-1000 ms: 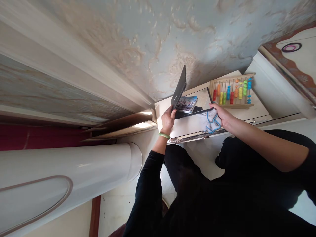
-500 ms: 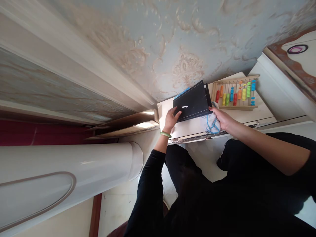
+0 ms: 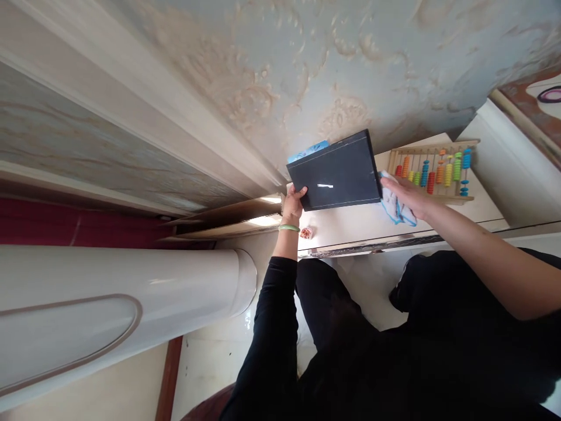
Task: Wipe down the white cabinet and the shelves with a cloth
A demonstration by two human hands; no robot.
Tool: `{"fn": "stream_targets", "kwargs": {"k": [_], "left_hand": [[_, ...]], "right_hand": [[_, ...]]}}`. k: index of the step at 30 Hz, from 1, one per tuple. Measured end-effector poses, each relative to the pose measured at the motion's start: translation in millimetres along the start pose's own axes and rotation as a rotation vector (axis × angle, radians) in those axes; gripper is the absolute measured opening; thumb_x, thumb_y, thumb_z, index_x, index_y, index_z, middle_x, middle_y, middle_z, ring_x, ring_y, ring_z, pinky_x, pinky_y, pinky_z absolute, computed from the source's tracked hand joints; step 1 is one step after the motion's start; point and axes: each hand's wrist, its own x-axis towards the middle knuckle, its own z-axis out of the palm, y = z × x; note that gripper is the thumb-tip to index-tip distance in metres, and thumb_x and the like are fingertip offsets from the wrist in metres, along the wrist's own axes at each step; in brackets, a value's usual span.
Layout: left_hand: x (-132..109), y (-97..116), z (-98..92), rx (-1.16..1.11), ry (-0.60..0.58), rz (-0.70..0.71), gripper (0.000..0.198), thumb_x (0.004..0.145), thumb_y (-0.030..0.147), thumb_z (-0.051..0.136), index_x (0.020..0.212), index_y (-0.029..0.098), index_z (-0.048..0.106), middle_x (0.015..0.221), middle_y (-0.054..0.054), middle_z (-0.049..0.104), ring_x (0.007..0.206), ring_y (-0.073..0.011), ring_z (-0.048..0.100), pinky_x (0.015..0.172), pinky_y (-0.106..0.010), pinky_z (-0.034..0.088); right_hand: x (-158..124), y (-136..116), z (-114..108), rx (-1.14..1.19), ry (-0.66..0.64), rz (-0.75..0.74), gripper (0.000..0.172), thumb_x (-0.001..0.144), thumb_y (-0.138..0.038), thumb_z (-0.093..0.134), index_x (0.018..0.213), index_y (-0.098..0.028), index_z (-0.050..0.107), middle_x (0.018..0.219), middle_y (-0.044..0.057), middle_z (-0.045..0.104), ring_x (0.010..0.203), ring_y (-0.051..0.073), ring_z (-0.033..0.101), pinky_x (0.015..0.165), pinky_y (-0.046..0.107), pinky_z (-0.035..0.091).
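Observation:
A flat black box (image 3: 337,175) with a small white mark on its face is tilted up over a pale cabinet top (image 3: 337,225). Gripping its lower left corner is my left hand (image 3: 293,203), thumb on the face and the other fingers out of sight behind. My right hand (image 3: 409,196) is closed on a white cloth (image 3: 397,210) with blue edging, at the box's right edge. Part of the cloth hangs below the fingers. A light blue item (image 3: 308,152) shows behind the box's upper left edge; its kind is unclear.
A wooden abacus (image 3: 432,172) with coloured beads lies right of my right hand. On the cabinet top near my left wrist is a small pink patterned object (image 3: 306,233). Patterned wallpaper rises behind. A tall white rounded appliance (image 3: 184,280) stands at left.
My left hand has shifted from the box's face to its lower left corner. The box is tilted up more. My right hand and the cloth have moved right, along the box's edge.

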Motion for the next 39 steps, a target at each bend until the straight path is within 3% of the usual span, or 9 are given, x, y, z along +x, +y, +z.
{"fn": "stream_targets", "kwargs": {"k": [3, 11, 15, 22, 26, 28, 32, 34, 39], "left_hand": [[-2.4, 3.5, -9.0, 0.026, -0.007, 0.124, 0.058, 0.069, 0.023, 0.112, 0.12, 0.025, 0.086, 0.119, -0.004, 0.091, 0.14, -0.0315, 0.079, 0.133, -0.047, 0.055], [-12.0, -9.7, -41.1, 0.172, -0.058, 0.237, 0.077, 0.066, 0.036, 0.114, 0.136, 0.03, 0.083, 0.124, -0.003, 0.09, 0.119, -0.0262, 0.082, 0.117, -0.042, 0.061], [-16.9, -15.0, -52.2, 0.263, -0.071, 0.224, 0.078, 0.069, 0.038, 0.112, 0.14, 0.029, 0.08, 0.127, -0.006, 0.089, 0.124, -0.0288, 0.081, 0.119, -0.045, 0.06], [-13.6, -10.2, -63.7, 0.346, -0.228, 0.172, 0.102, 0.063, 0.05, 0.117, 0.151, 0.026, 0.072, 0.146, -0.012, 0.083, 0.146, -0.0377, 0.075, 0.132, -0.057, 0.057], [-14.3, -9.6, -65.4, 0.44, -0.223, 0.253, 0.109, 0.068, 0.067, 0.115, 0.159, 0.029, 0.068, 0.168, -0.015, 0.072, 0.164, -0.0408, 0.064, 0.141, -0.058, 0.051], [-14.7, -8.5, -63.6, 0.504, -0.192, 0.325, 0.124, 0.07, 0.078, 0.111, 0.173, 0.034, 0.057, 0.182, -0.016, 0.06, 0.173, -0.0419, 0.055, 0.143, -0.058, 0.049], [-14.7, 2.3, -57.4, 0.743, -0.052, 0.625, 0.151, 0.08, 0.084, 0.104, 0.194, 0.044, 0.014, 0.203, -0.017, 0.022, 0.182, -0.044, 0.042, 0.146, -0.062, 0.043], [-17.5, 11.8, -53.6, 0.934, -0.037, 0.793, 0.14, 0.088, 0.077, 0.101, 0.195, 0.045, 0.016, 0.206, -0.015, 0.014, 0.187, -0.0453, 0.033, 0.15, -0.065, 0.037], [-39.7, 32.8, -33.1, 1.217, -0.111, 0.908, 0.063, 0.106, 0.038, 0.089, 0.166, 0.043, 0.073, 0.203, -0.003, 0.03, 0.19, -0.045, 0.024, 0.153, -0.072, 0.026]], "right_hand": [[12.3, 3.2, -4.3, -0.273, -0.006, -0.051, 0.068, 0.08, -0.087, 0.094, 0.115, -0.029, 0.083, 0.103, 0.009, 0.088, 0.093, 0.034, 0.082, 0.077, 0.04, 0.061], [27.4, 18.0, 32.1, -0.685, 0.031, -0.217, 0.042, 0.104, -0.057, 0.073, 0.127, -0.026, 0.087, 0.128, 0.02, 0.086, 0.123, 0.046, 0.081, 0.101, 0.053, 0.063], [25.9, 20.2, 33.3, -0.757, 0.014, -0.23, 0.045, 0.105, -0.052, 0.073, 0.138, -0.025, 0.085, 0.137, 0.023, 0.082, 0.126, 0.048, 0.08, 0.102, 0.055, 0.064], [25.3, 20.0, 29.0, -0.731, -0.002, -0.193, 0.061, 0.101, -0.052, 0.082, 0.156, -0.026, 0.079, 0.141, 0.022, 0.079, 0.129, 0.049, 0.079, 0.111, 0.062, 0.064], [24.4, 14.9, 28.5, -0.705, 0.01, -0.196, 0.069, 0.095, -0.055, 0.09, 0.158, -0.029, 0.079, 0.147, 0.021, 0.076, 0.134, 0.049, 0.078, 0.115, 0.064, 0.064], [24.7, 15.1, 28.8, -0.693, 0.014, -0.202, 0.069, 0.094, -0.056, 0.092, 0.156, -0.029, 0.08, 0.148, 0.02, 0.076, 0.134, 0.049, 0.078, 0.116, 0.064, 0.065], [27.7, 18.3, 29.9, -0.681, 0.016, -0.224, 0.059, 0.1, -0.056, 0.086, 0.152, -0.028, 0.081, 0.142, 0.02, 0.077, 0.134, 0.049, 0.078, 0.115, 0.064, 0.064], [29.4, 18.5, 30.0, -0.69, 0.017, -0.22, 0.056, 0.102, -0.055, 0.084, 0.151, -0.028, 0.082, 0.141, 0.021, 0.077, 0.135, 0.049, 0.077, 0.115, 0.064, 0.064], [32.5, 14.7, 29.7, -0.712, 0.005, -0.204, 0.057, 0.101, -0.056, 0.083, 0.152, -0.029, 0.08, 0.142, 0.02, 0.078, 0.13, 0.048, 0.078, 0.113, 0.062, 0.064]]}}
